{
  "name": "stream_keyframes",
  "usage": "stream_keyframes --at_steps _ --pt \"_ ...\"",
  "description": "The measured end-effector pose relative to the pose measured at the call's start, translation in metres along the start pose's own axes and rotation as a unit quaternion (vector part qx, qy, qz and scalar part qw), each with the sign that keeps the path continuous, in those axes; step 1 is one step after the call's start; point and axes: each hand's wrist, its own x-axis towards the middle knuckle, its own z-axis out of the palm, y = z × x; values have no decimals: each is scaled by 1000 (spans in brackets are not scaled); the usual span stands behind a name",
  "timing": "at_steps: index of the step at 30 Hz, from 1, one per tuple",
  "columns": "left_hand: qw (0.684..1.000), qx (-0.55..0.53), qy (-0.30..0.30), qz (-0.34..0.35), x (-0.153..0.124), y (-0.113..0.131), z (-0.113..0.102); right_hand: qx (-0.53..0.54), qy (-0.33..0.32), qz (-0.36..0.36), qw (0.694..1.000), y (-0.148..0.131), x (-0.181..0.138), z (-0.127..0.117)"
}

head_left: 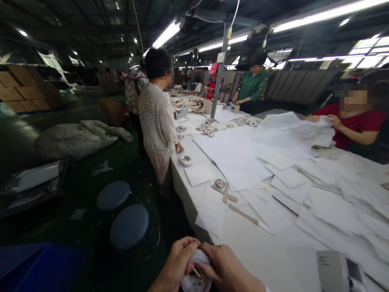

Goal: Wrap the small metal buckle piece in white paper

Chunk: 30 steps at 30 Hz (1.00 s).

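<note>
My left hand (178, 259) and my right hand (223, 265) meet at the bottom edge of the head view, both closed around a small crumpled white bag or wad (194, 280) with something thin and yellowish poking out between the fingers. They hover just off the near corner of a long white table (273, 259). White paper sheets (243, 162) cover the tabletop ahead, with thin tan strips (243, 214) and a small round tape roll (219, 183) lying on them.
Two round dark stools (129, 226) stand left of the table on the dark floor. A person in a patterned top (156, 121) stands at the table's left side; other workers sit across. A grey box (332, 269) lies near right. A blue bin (36, 265) is bottom left.
</note>
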Motion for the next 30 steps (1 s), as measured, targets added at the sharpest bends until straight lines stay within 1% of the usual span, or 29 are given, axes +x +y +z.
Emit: stream_keyframes --at_steps 1,3,5,6,8,9,11,12,14,17,19,21,23,26,27,28,29,30 --pt "1000 -20 14 3 0 0 -1 61 12 -8 998 4 -1 -1" --pt "998 -42 38 25 2 0 -4 178 46 -2 983 16 -5 3" --pt "995 -54 64 48 4 -1 -7 270 83 36 959 27 -9 15" --pt "994 -61 74 57 5 -1 -8 305 87 60 946 31 -11 22" --pt "992 -75 84 63 7 -2 -8 368 58 89 924 31 -13 36" --pt "991 -79 84 63 8 -3 -6 397 36 87 913 27 -12 41" --pt "992 -84 80 56 8 -5 -2 455 3 52 889 15 -9 46" --pt "992 -85 79 51 8 -5 0 484 2 30 875 9 -6 46" --pt "991 -95 87 42 7 -6 5 531 29 -1 847 -3 -1 45" --pt "984 -128 123 34 7 -8 12 602 65 -10 796 -13 4 42" --pt "977 -157 140 36 7 -9 15 657 63 -19 751 -17 4 42" --pt "971 -187 145 38 8 -12 17 695 59 -30 716 -20 4 44" --pt "966 -213 138 38 10 -14 17 715 80 -24 694 -21 4 48" --pt "963 -233 127 34 12 -14 15 744 136 15 654 -11 6 57" --pt "964 -231 126 31 12 -13 13 746 139 26 651 -5 6 59" --pt "966 -225 124 26 11 -11 11 736 132 36 663 1 5 60" --pt "969 -215 119 22 11 -9 10 705 128 50 696 8 4 59" --pt "973 -201 112 20 10 -7 8 651 137 68 744 14 2 56"
